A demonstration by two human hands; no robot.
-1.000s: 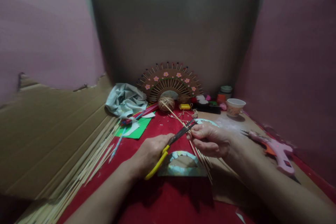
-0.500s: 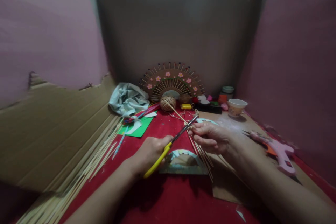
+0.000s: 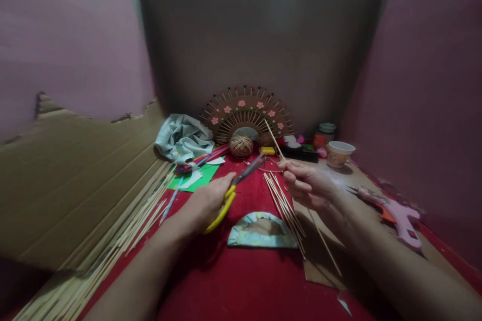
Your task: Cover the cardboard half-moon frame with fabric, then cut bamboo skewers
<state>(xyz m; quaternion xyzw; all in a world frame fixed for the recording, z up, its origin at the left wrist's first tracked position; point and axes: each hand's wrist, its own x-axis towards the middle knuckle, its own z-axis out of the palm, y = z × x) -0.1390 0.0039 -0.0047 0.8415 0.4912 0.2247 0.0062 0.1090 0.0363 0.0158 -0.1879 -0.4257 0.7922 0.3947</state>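
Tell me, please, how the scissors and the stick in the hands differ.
The scissors have yellow handles and grey blades; the stick is thin and pale. The scissors sit in the left hand, the stick in the right hand. In the picture, the scissors slant up to the right, the stick up to the left. Both are held.

On the red tabletop (image 3: 226,286), a passage is being left open along the near edge, before the pale-blue half-ring (image 3: 259,242), and a narrow strip between the scissors (image 3: 248,170) and the loose sticks (image 3: 284,212). The left edge is being blocked by long sticks (image 3: 101,261) and a cardboard panel (image 3: 83,180), the right edge by the glue gun (image 3: 402,213). The far right corner is being obstructed by the cup (image 3: 338,156), the far edge by the fan (image 3: 250,103).
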